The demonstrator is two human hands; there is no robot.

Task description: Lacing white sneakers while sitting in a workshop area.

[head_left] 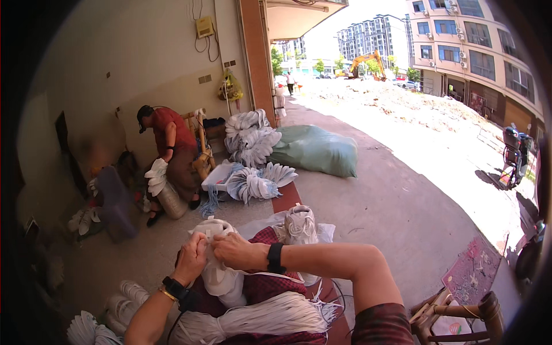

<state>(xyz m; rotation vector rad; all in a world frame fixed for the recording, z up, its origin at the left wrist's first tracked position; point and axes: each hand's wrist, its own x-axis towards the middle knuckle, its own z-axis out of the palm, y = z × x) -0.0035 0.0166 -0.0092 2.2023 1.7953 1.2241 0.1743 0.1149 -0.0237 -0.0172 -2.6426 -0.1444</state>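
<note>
White laces bundle on lap; both hands gripping white shoe upper between them.

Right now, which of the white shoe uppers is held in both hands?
The white shoe upper on the lap, gripped by the left hand and right hand. Another upper stands untouched beyond the knees.

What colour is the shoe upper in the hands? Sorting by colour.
White shoe upper, clearest in the head view.

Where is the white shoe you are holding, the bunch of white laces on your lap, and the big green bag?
white shoe [221,279], head view, on its side below the hands.
bunch of white laces [259,319], head view, middle of the bundle.
big green bag [316,150], head view, its top surface.
</note>
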